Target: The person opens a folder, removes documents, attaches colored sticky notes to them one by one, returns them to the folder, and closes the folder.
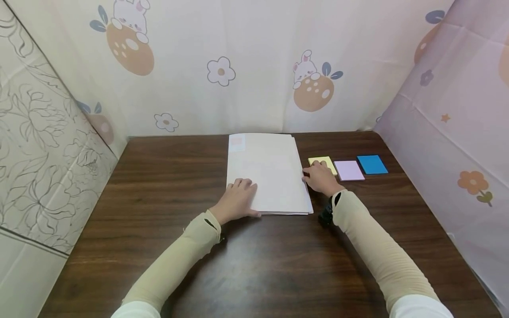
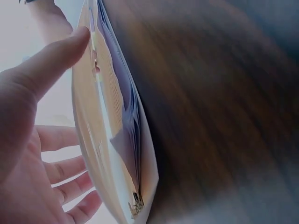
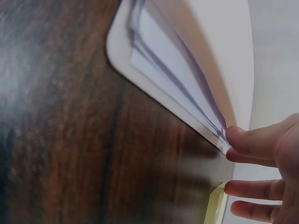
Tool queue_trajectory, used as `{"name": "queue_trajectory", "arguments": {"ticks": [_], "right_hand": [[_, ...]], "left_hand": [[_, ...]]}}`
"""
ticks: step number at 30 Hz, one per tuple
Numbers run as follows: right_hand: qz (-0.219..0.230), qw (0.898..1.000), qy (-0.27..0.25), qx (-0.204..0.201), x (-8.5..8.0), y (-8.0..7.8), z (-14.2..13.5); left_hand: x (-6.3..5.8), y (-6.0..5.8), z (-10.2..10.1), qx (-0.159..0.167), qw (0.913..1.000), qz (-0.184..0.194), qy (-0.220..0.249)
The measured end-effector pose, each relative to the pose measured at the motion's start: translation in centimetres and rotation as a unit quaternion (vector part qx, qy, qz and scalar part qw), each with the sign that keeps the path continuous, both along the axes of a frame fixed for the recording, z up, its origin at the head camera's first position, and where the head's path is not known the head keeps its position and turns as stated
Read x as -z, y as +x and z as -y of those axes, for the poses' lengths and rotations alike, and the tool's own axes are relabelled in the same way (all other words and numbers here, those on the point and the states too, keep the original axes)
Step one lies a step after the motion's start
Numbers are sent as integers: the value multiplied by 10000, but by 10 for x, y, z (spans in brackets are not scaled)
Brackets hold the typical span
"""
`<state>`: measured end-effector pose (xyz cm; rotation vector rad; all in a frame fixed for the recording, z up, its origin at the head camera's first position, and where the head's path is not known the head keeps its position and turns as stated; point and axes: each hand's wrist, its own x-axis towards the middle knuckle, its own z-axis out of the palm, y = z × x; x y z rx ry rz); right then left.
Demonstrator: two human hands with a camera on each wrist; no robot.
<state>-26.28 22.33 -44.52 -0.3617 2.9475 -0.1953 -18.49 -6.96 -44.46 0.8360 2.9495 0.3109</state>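
One white folder [image 1: 266,170] lies at the surface's [image 1: 262,269] far edge, its papers [image 2: 132,135] too overlapped to count. The left hand [image 1: 237,199] rests spread on it; the right hand [image 1: 320,178] pinches its right edge. Three note pads sit rightward: one yellow [image 1: 329,164], one lilac [image 1: 349,171], one blue [image 1: 372,164].

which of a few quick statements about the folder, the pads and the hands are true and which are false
1. The left hand touches the folder. True.
2. The folder lies spread wide open. False: its cover lies over the papers.
3. The right hand pinches the folder's edge. True.
4. The blue pad lies between the yellow pad and the purple pad. False: the purple pad is between the other two.
5. The yellow pad is the nearest pad to the folder. True.
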Motion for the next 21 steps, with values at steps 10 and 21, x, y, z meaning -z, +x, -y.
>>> {"name": "queue_trajectory", "arguments": {"ticks": [10, 21], "right_hand": [[-202, 9994, 199, -185, 0, 3, 4], [-198, 9995, -165, -196, 1, 2, 2]], "left_hand": [[-2, 9, -5, -46, 9995, -299, -112], [-6, 18, -1, -78, 9973, -734, -59]]}}
